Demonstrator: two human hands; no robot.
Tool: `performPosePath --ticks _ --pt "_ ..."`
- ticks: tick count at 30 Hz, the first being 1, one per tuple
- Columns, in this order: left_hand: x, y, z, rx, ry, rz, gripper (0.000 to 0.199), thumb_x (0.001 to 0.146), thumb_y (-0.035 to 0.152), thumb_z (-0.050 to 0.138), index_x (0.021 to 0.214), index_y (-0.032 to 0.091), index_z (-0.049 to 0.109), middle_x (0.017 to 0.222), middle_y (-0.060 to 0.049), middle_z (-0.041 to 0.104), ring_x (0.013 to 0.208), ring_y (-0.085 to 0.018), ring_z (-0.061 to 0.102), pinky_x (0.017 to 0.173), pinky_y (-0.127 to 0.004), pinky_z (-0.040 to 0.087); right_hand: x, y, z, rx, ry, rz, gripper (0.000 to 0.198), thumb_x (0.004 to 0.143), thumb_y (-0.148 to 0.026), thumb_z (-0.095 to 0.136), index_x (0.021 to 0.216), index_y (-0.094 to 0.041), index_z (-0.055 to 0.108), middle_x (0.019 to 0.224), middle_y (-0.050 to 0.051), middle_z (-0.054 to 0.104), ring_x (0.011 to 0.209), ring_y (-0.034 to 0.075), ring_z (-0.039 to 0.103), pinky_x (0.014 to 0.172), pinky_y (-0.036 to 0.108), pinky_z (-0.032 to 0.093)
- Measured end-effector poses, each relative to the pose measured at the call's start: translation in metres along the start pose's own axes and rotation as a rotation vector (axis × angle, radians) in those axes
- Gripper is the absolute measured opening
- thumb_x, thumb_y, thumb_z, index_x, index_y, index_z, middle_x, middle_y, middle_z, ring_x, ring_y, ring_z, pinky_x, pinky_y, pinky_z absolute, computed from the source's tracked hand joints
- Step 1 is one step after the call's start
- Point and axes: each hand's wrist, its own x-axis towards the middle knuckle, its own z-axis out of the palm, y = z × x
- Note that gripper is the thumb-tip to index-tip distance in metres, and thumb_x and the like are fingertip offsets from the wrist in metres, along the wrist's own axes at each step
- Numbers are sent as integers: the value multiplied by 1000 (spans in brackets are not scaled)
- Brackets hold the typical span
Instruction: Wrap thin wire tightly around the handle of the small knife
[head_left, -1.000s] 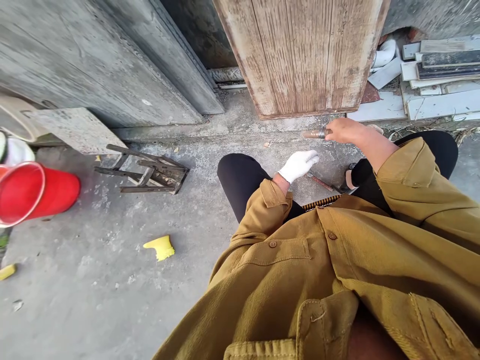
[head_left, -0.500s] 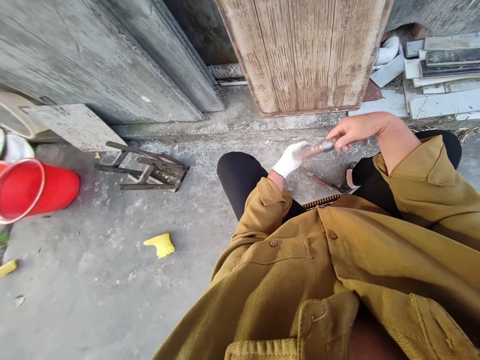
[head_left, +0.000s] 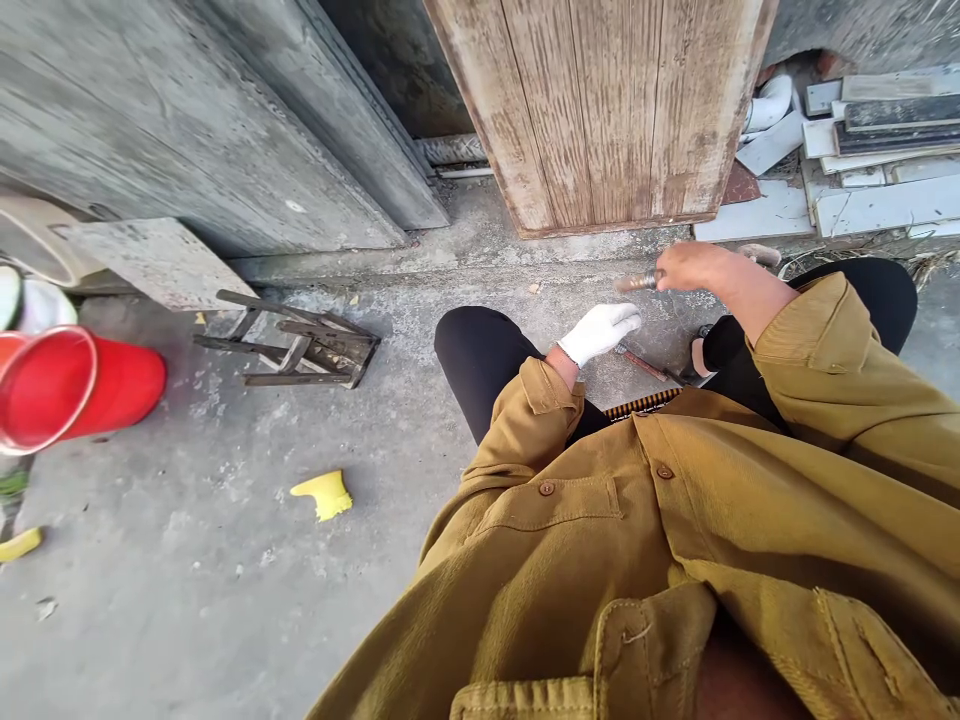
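My left hand (head_left: 600,332), in a white knitted glove, is in front of my left knee. Its fingers stretch to the right with nothing seen in them. Bare, my right hand (head_left: 686,266) is closed round a wooden-handled tool (head_left: 637,283). The tool's brown end and a banded grey section stick out to the left, slightly blurred; the rest is hidden in the hand. Below my hands, a thin tool with a reddish-brown shaft (head_left: 645,363) lies on the ground. Its near end is by my foot.
A weathered wooden panel (head_left: 585,120) leans ahead. White boards (head_left: 885,208) are stacked at the right. Leftward stand a small wooden stool (head_left: 322,350), lying on its side, and a red bucket (head_left: 127,385). A yellow scrap (head_left: 326,494) lies on the concrete.
My left hand has let go of the tool's brown end and moved slightly lower and right. My right hand keeps the tool and has shifted a little downward and left.
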Motion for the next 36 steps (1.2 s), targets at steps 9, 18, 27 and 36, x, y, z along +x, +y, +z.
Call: performPosePath --ticks 9,18,27,36 --pt "-2 -15 -17 -146 60 13 26 98 37 63 81 17 65 76 0 62 75 -16 56 75 -28 47 -5 2 8 198 -621 -447 23 88 -36 84 82 -16 74 68 1 65 70 16 59 73 31 43" --pt "-2 -9 -15 -603 151 -12 38 98 52 65 86 16 62 82 -3 63 55 -7 43 53 -22 32 -32 52 -24 989 61 -419 35 93 -52 83 90 -20 69 77 2 65 69 13 59 67 28 51" --pt "0 2 -4 -297 43 7 28 102 35 55 84 16 66 76 0 60 69 -13 51 70 -25 43 -4 21 -10 530 238 -46 40 105 -56 67 110 -17 76 103 15 78 98 28 74 83 36 56" --pt "-1 4 -3 -20 25 -23 22 99 27 60 83 16 70 81 -2 69 82 -18 61 83 -27 48 2 -13 8 -84 -80 -19 25 102 -32 70 110 -10 82 111 23 77 108 37 73 87 42 51"
